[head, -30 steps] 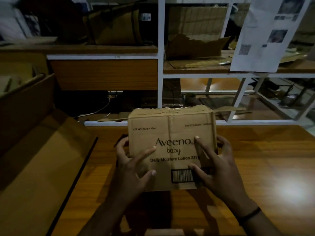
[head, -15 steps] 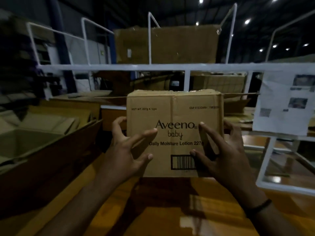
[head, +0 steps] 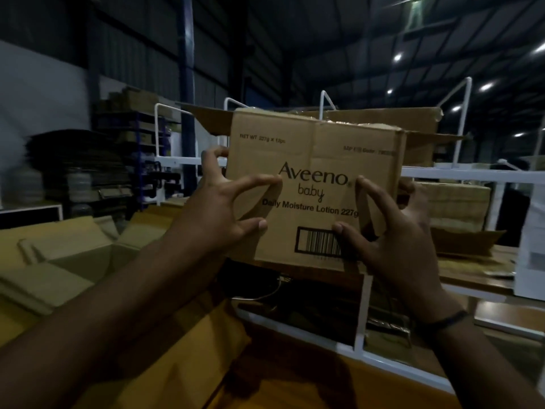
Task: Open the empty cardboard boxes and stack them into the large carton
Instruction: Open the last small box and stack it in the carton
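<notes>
Printed box lifted, not yet opened

Our left hand [head: 218,211] and right hand [head: 392,231] clamp the brown printed cardboard box [head: 312,184] aloft, flaps closed; the large open carton [head: 73,261] waits lower left.

A wooden surface [head: 368,388] fills the bottom of the view, orange-brown and glossy, bordered at its far edge by a white metal rail [head: 392,360]. A large open carton [head: 88,261] stands at its left, flaps spread, flattened cardboard inside. Behind the rail, a white-framed shelf [head: 472,174] carries 2 brown cartons [head: 454,208] on its wooden board, 1 with its flap [head: 469,240] hanging open towards the viewer.
</notes>
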{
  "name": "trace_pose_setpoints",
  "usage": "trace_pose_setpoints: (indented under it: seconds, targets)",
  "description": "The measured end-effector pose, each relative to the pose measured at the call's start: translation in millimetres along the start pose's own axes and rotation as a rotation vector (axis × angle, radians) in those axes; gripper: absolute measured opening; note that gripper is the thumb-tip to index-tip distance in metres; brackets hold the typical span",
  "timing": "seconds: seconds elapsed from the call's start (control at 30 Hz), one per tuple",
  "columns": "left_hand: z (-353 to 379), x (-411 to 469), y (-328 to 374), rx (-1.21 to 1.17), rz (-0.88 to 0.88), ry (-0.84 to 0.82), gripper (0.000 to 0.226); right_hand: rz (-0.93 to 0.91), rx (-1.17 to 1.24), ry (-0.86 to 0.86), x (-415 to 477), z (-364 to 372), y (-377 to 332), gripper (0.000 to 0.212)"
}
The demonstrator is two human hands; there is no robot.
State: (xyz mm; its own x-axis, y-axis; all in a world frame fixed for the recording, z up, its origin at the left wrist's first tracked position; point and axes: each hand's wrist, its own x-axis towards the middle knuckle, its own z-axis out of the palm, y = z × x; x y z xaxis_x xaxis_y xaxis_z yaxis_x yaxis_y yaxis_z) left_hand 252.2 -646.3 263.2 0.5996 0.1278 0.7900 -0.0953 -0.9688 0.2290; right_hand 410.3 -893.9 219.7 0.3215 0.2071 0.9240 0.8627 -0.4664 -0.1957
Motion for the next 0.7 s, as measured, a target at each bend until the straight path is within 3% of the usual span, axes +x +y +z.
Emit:
trace_pose_setpoints:
  seconds: [0.53,0.7]
  targets:
    - [-132.2,-23.5,-196.5,0.156,0.021,0.004,0.068,0.025,0.094,0.048,15.8,161.3,-178.6,0.078]
    - [-157.3,-34.6,-260.7,0.169,-0.014,0.009,0.067,0.015,0.125,-0.009,22.3,213.4,-223.2,0.076]
